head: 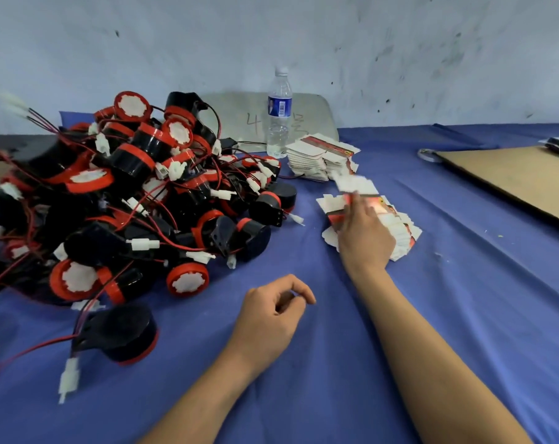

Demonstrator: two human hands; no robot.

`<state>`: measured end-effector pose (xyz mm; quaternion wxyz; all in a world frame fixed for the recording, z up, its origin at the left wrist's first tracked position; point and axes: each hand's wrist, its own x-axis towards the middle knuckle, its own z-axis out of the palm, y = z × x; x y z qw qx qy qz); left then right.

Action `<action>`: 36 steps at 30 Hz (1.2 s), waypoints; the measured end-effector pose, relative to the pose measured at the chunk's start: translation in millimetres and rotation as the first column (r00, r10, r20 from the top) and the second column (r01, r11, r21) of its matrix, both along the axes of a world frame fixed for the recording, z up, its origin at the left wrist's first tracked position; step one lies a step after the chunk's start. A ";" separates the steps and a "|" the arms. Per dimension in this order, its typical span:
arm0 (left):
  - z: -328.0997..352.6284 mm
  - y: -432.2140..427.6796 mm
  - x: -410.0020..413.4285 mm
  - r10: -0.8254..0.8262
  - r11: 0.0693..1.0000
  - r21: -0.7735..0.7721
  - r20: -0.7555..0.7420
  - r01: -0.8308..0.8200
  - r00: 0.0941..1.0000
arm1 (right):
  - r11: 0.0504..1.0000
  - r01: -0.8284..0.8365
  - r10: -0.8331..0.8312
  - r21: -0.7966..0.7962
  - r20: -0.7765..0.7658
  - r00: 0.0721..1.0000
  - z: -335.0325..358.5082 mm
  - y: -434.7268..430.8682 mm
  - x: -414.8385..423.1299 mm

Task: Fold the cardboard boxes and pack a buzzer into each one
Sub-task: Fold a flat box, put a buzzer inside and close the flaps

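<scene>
A big heap of black-and-red buzzers point(137, 200) with red wires and white plugs fills the left of the blue-covered table. One buzzer point(121, 334) lies apart at the heap's near edge. Two stacks of flat white-and-red cardboard boxes lie right of the heap: a far stack point(319, 158) and a near fanned stack point(403, 232). My right hand point(363, 232) lies on the near stack and pinches its top flat box point(355, 185), whose raised far end is blurred. My left hand point(271, 318) rests on the cloth with loosely curled fingers, holding nothing.
A clear water bottle point(279, 113) stands behind the far stack, in front of a grey board point(239, 120) leaning on the wall. A large brown cardboard sheet point(512, 177) lies at the right, a tape roll point(428, 154) at its far corner.
</scene>
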<state>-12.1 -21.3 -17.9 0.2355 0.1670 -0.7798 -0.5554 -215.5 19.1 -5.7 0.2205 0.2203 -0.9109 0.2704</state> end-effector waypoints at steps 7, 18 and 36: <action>6.7 -3.6 0.2 0.289 0.957 0.089 -0.285 -0.275 0.914 | 0.455 -0.324 0.312 -0.829 -0.193 0.931 40.8 4.0 44.9; 3.8 -12.8 5.2 0.152 0.988 0.053 -0.322 -0.142 0.934 | 0.615 -0.306 0.754 -0.727 0.428 0.499 3.9 29.1 82.7; 4.2 -4.0 0.4 0.257 0.966 0.084 -0.403 -0.244 0.879 | 0.391 -0.298 0.868 -0.871 0.241 0.434 11.8 30.6 89.2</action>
